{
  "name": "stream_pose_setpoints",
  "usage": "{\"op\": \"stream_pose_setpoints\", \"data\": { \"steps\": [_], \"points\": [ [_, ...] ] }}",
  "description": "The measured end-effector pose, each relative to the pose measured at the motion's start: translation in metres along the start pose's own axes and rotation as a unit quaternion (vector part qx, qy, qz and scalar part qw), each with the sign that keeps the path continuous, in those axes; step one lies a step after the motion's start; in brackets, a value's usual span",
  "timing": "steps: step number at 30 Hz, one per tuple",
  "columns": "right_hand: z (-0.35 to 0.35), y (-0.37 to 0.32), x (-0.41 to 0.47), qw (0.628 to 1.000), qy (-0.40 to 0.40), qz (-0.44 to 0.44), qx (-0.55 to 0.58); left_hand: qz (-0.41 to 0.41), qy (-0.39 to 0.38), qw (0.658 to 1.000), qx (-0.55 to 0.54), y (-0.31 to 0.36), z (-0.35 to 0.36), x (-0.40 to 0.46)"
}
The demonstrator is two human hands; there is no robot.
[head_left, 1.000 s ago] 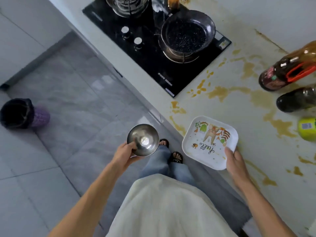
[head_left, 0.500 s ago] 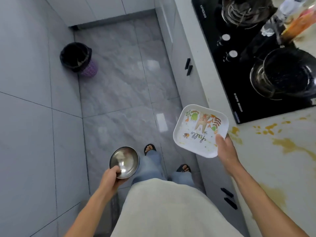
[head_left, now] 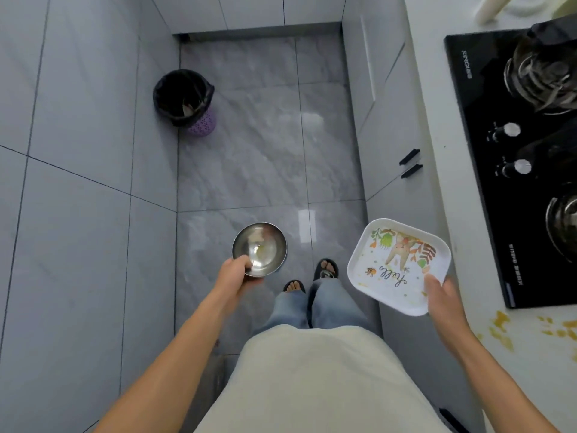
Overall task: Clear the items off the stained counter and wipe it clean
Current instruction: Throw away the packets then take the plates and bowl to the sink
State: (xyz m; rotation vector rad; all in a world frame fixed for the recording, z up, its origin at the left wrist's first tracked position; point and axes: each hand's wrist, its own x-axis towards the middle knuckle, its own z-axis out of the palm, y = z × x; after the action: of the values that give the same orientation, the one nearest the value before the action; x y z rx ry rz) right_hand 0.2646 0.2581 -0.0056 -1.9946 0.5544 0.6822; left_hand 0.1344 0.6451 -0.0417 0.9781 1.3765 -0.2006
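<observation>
The left hand [head_left: 234, 270] pinches a bowl [head_left: 259, 253] by its rim; the right hand [head_left: 443, 293] grips a plate [head_left: 398, 265]. Both are off the counter [head_left: 530, 354] (stains at right remain); wiping is left.

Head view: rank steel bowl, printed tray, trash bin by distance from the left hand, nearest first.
1. steel bowl: gripped by the left hand at its near rim.
2. printed tray: off to the right, held by the right hand beside the counter.
3. trash bin: on the floor ahead, up-left near the wall.
</observation>
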Motion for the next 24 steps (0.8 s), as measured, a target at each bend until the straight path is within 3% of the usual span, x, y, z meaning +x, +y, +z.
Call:
{"op": "stream_pose_setpoints", "data": {
  "steps": [10,24],
  "points": [
    [0.039,-0.094,0.089,0.999,-0.016,0.027,-0.003,0.021,0.012,0.999,-0.037,0.126,0.033,0.057],
    [0.162,-0.341,0.214,0.989,-0.131,-0.069,0.004,-0.054,0.093,0.991,-0.083,0.194,-0.010,0.112]
  ]
}}
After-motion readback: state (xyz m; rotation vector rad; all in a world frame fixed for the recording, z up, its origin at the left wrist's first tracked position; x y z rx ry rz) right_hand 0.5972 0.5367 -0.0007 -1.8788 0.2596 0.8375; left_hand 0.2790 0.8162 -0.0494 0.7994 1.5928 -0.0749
